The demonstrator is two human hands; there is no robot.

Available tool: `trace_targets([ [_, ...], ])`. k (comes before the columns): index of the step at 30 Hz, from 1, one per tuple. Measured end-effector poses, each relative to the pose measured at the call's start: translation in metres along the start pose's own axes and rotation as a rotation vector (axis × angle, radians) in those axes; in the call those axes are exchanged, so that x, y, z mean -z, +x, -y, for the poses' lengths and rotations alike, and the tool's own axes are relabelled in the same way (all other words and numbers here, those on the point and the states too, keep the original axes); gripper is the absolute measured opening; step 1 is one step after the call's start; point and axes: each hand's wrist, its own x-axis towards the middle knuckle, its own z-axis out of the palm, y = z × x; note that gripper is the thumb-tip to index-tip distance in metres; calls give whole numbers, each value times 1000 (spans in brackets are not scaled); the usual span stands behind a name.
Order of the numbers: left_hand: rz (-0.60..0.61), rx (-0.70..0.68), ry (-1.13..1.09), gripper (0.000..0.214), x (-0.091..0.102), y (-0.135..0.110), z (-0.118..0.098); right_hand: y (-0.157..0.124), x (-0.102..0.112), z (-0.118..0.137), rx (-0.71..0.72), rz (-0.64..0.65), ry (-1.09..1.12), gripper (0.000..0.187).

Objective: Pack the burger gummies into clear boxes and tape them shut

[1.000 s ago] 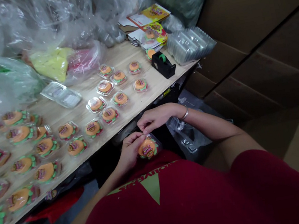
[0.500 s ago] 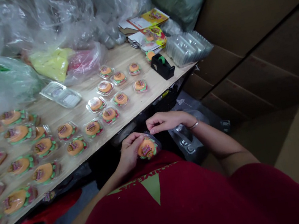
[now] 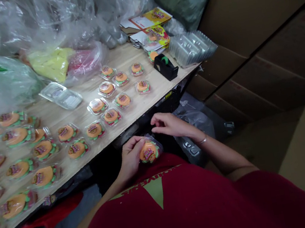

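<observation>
My left hand point(image 3: 132, 155) is closed on a clear plastic box with a toy burger point(image 3: 148, 151) inside, held just above my lap in front of the table edge. Its thumb presses on the lid, over the orange bun with a printed label. Above and right of that box, my right hand point(image 3: 167, 124) hovers apart from it. Its fingers are loosely curled with a gap between thumb and forefinger, and nothing shows in them. Several more boxed burgers point(image 3: 95, 130) stand on the wooden table point(image 3: 136, 109), most densely at the left.
A black tape dispenser point(image 3: 166, 67) with green tape stands near the table's right end, beside stacked clear plastic boxes point(image 3: 191, 47). Behind lie printed cartons point(image 3: 150, 19) and large plastic bags point(image 3: 52, 65). One open clear box point(image 3: 62, 96) lies on the table. Cardboard boxes point(image 3: 260, 24) line the right.
My right hand has drawn slightly away from the boxed burger's edge, and its thumb and forefinger have parted. My left hand keeps its hold on the box, almost in the same place.
</observation>
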Motion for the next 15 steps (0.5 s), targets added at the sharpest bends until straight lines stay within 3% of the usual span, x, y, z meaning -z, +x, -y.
trace_targets([
  [2, -12, -11, 4, 22, 0, 0, 0, -10, -6, 3, -25, -136, 28, 11],
  [4, -18, -23, 12, 22, 0, 1, 0, -18, -15, 7, -54, -158, 89, 13],
  [9, -4, -37, 33, 21, -3, 0, -1, -22, -35, 9, -115, -18, 366, 18],
  [12, 23, -52, 58, 21, -4, -3, -3, -21, -39, 3, -79, 104, 542, 23],
  [15, 51, -65, 83, 21, -4, -4, -5, -19, -43, -2, -17, 135, 591, 26],
])
